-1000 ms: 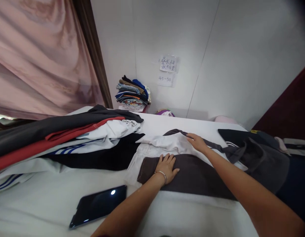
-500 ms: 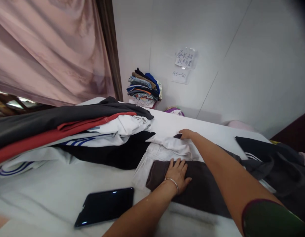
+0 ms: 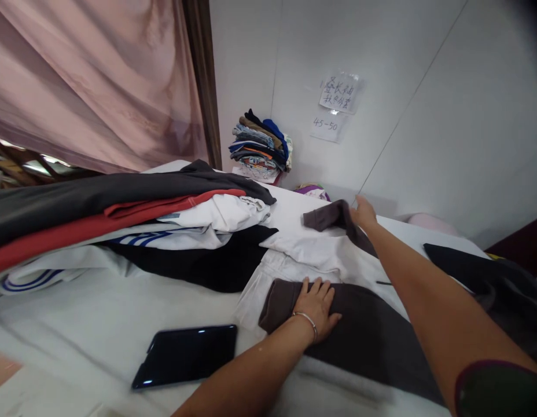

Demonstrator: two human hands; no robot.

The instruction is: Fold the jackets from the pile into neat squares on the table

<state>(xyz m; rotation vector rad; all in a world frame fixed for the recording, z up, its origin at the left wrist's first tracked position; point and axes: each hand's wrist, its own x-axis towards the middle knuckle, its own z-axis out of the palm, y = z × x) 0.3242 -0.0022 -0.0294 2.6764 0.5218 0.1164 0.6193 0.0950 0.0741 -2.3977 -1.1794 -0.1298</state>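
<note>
A garment with white and dark grey-brown parts lies spread in front of me. My left hand (image 3: 317, 310), a bangle at its wrist, rests flat with fingers spread on the wide dark grey-brown part (image 3: 364, 330). My right hand (image 3: 363, 214) is closed on a dark grey-brown sleeve (image 3: 335, 213), lifted at the table's far side, its cuffed end hanging to the left. Between my hands lies wrinkled white cloth (image 3: 312, 255). How the white and dark parts join is partly hidden by my right forearm.
A phone (image 3: 186, 354) lies left of my left forearm. Black trousers-like cloth (image 3: 216, 260), white, red (image 3: 86, 234) and dark grey clothes (image 3: 121, 197) are piled at left. Dark clothes (image 3: 481, 272) lie at right. Folded clothes (image 3: 260, 145) are stacked by the wall beyond the table.
My right hand has moved away and to the right, pulling the dark sleeve up off the white cloth. My left hand stays pressed on the dark part. The view has shifted slightly.
</note>
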